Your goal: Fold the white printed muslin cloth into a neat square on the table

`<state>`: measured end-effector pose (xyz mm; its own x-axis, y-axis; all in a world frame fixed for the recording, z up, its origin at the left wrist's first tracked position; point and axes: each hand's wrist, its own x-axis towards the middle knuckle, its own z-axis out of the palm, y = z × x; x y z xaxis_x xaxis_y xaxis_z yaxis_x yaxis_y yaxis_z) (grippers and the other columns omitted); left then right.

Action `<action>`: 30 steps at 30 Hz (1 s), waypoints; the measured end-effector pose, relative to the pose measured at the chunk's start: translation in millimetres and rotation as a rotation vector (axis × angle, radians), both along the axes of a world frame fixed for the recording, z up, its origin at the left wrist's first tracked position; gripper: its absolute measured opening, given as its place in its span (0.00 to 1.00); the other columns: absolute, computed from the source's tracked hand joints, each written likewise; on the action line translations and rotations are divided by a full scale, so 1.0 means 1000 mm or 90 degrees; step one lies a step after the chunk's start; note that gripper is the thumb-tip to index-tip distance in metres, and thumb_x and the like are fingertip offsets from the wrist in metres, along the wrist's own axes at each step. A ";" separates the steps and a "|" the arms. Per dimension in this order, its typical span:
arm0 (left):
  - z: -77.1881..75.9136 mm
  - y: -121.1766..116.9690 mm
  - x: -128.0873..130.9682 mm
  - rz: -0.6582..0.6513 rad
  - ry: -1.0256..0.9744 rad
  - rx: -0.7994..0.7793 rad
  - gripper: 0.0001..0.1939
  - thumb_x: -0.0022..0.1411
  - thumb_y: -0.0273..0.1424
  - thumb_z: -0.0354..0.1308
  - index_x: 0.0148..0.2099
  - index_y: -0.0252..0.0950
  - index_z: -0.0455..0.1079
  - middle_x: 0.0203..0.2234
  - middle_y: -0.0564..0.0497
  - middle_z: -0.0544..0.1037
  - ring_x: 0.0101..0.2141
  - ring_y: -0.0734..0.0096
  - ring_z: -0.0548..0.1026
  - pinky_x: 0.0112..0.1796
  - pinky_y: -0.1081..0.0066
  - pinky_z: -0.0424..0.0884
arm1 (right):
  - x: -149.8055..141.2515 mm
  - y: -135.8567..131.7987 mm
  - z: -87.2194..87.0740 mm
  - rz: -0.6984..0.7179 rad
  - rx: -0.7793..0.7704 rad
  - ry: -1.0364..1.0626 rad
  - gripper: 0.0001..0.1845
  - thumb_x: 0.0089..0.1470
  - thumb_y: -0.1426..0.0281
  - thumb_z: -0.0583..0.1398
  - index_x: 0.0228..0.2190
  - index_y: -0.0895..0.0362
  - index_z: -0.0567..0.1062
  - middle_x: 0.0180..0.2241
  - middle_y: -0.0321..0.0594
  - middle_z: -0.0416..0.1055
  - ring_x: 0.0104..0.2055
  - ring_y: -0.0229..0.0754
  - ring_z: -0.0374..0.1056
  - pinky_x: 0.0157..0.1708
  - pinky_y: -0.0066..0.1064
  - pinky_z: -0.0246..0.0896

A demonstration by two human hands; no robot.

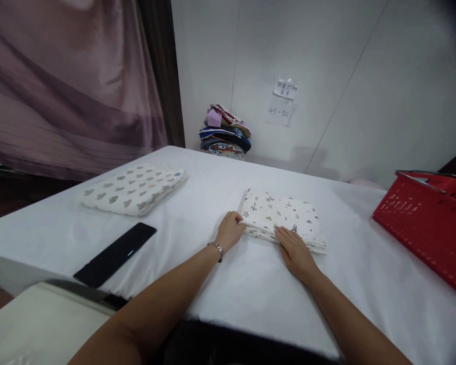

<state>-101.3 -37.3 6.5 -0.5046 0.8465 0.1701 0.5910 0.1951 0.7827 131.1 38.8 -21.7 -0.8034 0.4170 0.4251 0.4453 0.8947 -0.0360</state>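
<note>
Mauve curtain point(72, 86): hangs far left of the folded motif cloth point(281, 210), well apart. Black glossy slab point(115, 253): flat on the white-covered bench point(199, 177), left of the motif cloth and nearer the person. White folded fabric point(135, 190), grey cloud-shaped print: on the bench, left of the motif cloth. Textile stack point(226, 136), mixed colours: behind the motif cloth, to its left. Left hand point(230, 229), chain bracelet point(218, 249) at wrist: fingers bent, touching the near left corner of the motif cloth; whether it pinches any layer cannot be told. Motif cloth: white, small grey-green figures, layered near edge, lying flat. Paper notes point(285, 89), lower one reading "45-50": on the wall behind. Right hand point(294, 251): flat, fingers extended, resting on the motif cloth's near edge, gripping nothing. Red basket point(433, 218): right of the motif cloth.
</note>
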 end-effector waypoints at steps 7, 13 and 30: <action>0.007 -0.003 0.001 -0.025 0.100 0.043 0.06 0.52 0.23 0.48 0.33 0.38 0.61 0.31 0.52 0.67 0.32 0.71 0.66 0.32 0.72 0.61 | -0.001 -0.001 0.003 0.008 -0.016 0.012 0.27 0.56 0.75 0.46 0.57 0.53 0.54 0.57 0.41 0.56 0.59 0.44 0.50 0.54 0.45 0.50; 0.003 -0.003 -0.003 -0.038 0.131 0.057 0.07 0.51 0.22 0.47 0.32 0.38 0.61 0.30 0.53 0.67 0.30 0.71 0.66 0.31 0.72 0.60 | 0.000 -0.003 0.003 0.003 -0.021 0.000 0.26 0.56 0.76 0.46 0.56 0.55 0.55 0.57 0.41 0.55 0.59 0.43 0.49 0.55 0.44 0.48; 0.005 -0.002 -0.011 -0.037 0.155 0.024 0.06 0.49 0.23 0.48 0.29 0.38 0.63 0.30 0.53 0.70 0.33 0.70 0.68 0.34 0.70 0.64 | -0.003 -0.004 0.006 -0.004 -0.041 0.015 0.29 0.52 0.80 0.47 0.56 0.54 0.57 0.57 0.40 0.56 0.59 0.41 0.50 0.55 0.43 0.49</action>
<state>-112.5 -39.0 11.0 -0.3950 0.8638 0.3127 0.7727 0.1283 0.6216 127.6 34.7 -15.4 -0.7902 0.4495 0.4165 0.4496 0.8871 -0.1044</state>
